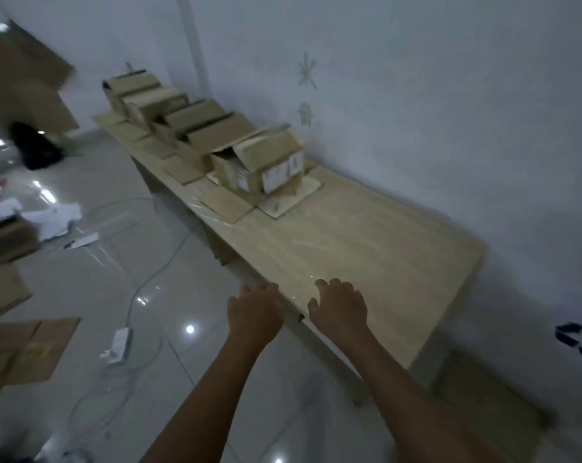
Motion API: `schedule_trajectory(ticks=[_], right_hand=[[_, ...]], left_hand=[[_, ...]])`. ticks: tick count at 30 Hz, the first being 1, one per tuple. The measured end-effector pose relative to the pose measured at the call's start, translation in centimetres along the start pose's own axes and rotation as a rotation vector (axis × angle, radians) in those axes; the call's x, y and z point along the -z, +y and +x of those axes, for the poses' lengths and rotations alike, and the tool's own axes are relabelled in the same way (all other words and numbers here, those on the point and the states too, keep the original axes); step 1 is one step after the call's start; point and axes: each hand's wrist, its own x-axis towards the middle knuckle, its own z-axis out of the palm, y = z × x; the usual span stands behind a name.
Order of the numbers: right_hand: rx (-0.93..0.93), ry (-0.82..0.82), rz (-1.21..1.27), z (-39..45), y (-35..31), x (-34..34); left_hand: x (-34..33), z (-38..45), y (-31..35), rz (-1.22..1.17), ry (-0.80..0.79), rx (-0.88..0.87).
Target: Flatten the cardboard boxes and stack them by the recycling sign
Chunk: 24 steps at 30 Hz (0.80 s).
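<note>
We see a long pale wooden table (366, 235) against the wall, running toward eleven o'clock. A row of unflattened cardboard boxes (196, 128) stands on its far half, the nearest box (259, 162) with flaps splayed flat on the tabletop.

The recycling sign (578, 337), low on the wall right of the table (366, 235), is cut off by the right picture edge, the labels on the nearest cardboard box (259, 162) on that table are too blurred to read, and the table's underside is hidden.
</note>
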Motion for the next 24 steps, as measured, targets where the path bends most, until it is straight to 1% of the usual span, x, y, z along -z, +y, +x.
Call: schedule_trajectory(ticks=[4, 8, 11, 14, 16, 19, 24], right_hand=[[0.072, 0.064, -0.017, 6.3, -7.4, 1.9], [0.136, 0.126, -0.01, 13.7, -14.1, 2.3], [0.145, 0.191, -0.012, 20.4, -18.3, 2.3], [0.134, 0.214, 0.019, 27.6, -21.3, 2.3], [0.122, 0.201, 0.053, 32.6, -22.9, 2.5], [0.078, 0.182, 0.028, 38.7, -24.3, 2.7], [0.006, 0.196, -0.036, 46.9, -24.8, 3.6]], left_hand=[[3.4, 4.9, -7.7, -0.021, 0.088, 0.089], [6.5, 11.1, -14.2, 0.016, 0.174, 0.125], [8.4, 16.9, -18.6, 0.053, 0.228, 0.134], [9.7, 23.4, -21.9, 0.053, 0.266, 0.127], [10.4, 27.7, -23.8, 0.039, 0.277, 0.11], [10.9, 33.7, -25.7, 0.04, 0.276, 0.059], [11.9, 43.9, -26.4, 0.01, 0.241, -0.062]])
